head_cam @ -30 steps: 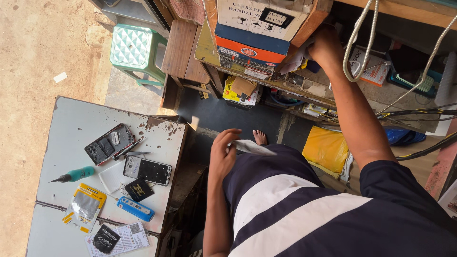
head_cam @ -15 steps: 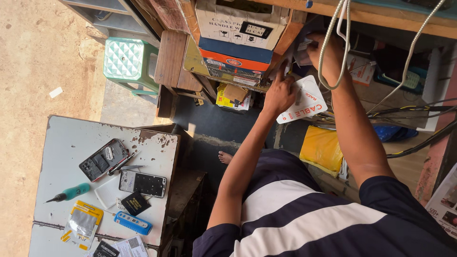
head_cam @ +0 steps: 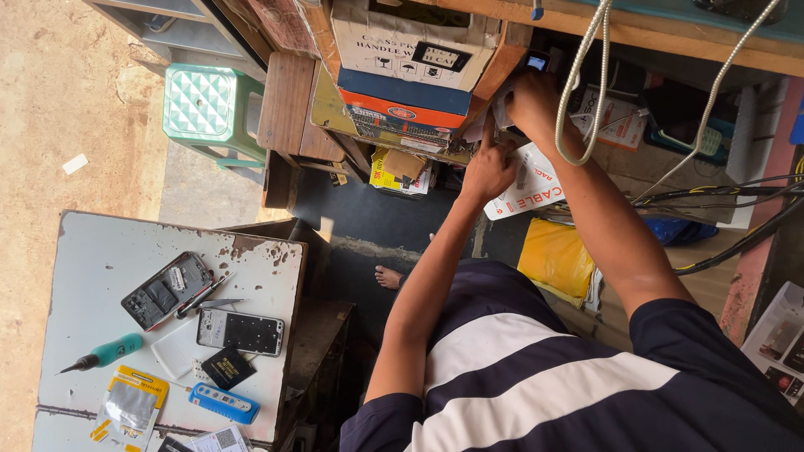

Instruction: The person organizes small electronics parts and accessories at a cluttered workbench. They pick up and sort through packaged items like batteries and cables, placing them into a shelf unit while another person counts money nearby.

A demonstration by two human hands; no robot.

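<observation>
the white table (head_cam: 100, 251) nearest on the left carries an opened phone (head_cam: 166, 290), a screwdriver (head_cam: 105, 352) and small packets, with bare margin along its far edge. beyond it, dark floor lies open between table and shelf. further off, the left hand (head_cam: 490, 167) pinches a white packet (head_cam: 532, 186), one finger raised. the right hand (head_cam: 529, 100) reaches into the crowded shelf beside stacked boxes (head_cam: 410, 67); its grip cannot be told.

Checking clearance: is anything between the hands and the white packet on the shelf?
Nothing visible. The left hand is on the white packet, and the right hand is just above it. A grey cable loop hangs over the right forearm, beside the packet.
</observation>
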